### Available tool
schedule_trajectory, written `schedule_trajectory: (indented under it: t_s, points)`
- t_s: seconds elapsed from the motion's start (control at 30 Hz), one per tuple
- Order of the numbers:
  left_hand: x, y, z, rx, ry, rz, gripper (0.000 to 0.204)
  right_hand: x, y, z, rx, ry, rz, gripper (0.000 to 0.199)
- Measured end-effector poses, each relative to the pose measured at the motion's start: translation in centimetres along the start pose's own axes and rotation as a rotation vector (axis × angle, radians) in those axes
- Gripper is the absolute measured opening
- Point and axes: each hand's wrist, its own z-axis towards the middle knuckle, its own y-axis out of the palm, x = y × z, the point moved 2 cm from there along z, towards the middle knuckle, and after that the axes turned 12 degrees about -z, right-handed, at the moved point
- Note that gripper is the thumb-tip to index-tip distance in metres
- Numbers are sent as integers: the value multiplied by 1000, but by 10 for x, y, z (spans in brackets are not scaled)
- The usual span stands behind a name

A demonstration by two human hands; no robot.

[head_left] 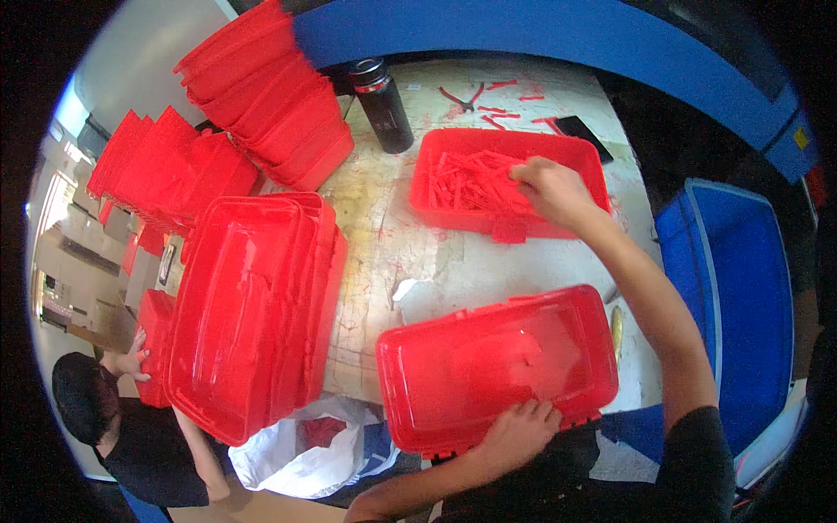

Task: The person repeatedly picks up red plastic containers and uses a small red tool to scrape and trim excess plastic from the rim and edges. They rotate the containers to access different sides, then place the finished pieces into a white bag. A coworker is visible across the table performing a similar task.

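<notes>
Head view of a stained, pale work surface point(384, 227) during the handling of red plastic cases. The left hand point(516, 434) lies flat on the near edge of a translucent red plastic case with its lid down point(497, 362), at the front of the surface; its grip is pressed onto the lid, fingers spread, enclosing nothing. The right hand point(549, 187) reaches into an open red plastic tray point(510, 179) farther back, fingers bent among the small red plastic strips point(471, 179) piled there; whether its grip has closed on any strip cannot be told.

Progress, as judged: one case lies under the hand, while the tray holds many strips. To the left, a leaning row of translucent red lids or case halves point(253, 314) and further red stacks point(270, 96) suggest much remains. A black cylindrical bottle point(382, 105), red-handled pliers point(462, 98) and a dark phone point(582, 135) lie behind. Another person in a black shirt point(131, 436) works at the lower left.
</notes>
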Motion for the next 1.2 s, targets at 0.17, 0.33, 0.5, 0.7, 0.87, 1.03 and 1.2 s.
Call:
schedule_trajectory:
  t_s: [0.17,0.33,0.5,0.7,0.87,1.03,1.2]
  points:
    - [5,-33,-18,-27,156,-422,40,19,81,69,5,-220,-348,20]
    - [-37,-106,-60,552,-106,-632,27,20,12,29,167,-99,6,15]
    - [-58,-165,-22,955,-109,-302,67,-45,-77,-75,-139,323,1006,10]
    - [-18,-136,19,646,96,-777,54,-123,-90,-175,46,556,1592,7]
    - [-6,-95,9,553,2,-677,35,-129,-112,-223,143,393,714,13]
    - [3,-86,27,54,148,-815,24,-127,-138,-274,184,9,-111,25]
    - [-7,-106,106,-214,164,-561,49,-98,-138,-330,-210,592,289,17]
